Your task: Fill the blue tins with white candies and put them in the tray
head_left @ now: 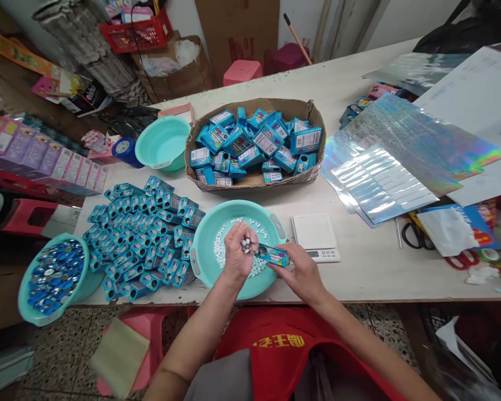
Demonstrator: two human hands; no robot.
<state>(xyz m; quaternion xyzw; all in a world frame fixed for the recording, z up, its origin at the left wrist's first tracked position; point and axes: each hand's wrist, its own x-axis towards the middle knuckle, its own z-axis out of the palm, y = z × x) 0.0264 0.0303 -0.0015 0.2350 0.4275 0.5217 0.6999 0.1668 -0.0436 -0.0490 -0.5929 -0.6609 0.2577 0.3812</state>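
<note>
The left hand (240,253) hovers over the teal basin (204,262) at the near edge of the surface (367,267), fingers pinched shut around a few small pale pieces (246,243). The right hand (303,273) grips a small blue box (273,255) by one end, its open end turned toward the left hand's fingertips, just above the basin's rim. More of the same pale pieces lie scattered on the basin's floor.

The step in hand looks like filling — pieces about to go into the box's mouth. It would call for lining the pinch up closely with the narrow opening, since a loose release would drop pieces back into the basin (no great loss).

Left of the basin lies a heap of blue boxes (144,234); behind it, a cardboard tray (254,181) holds more. A white scale (316,236) sits just right of the basin.

How many pieces the pinch holds is unclear — the fingers cover them — and the box's print is too small to read.
</note>
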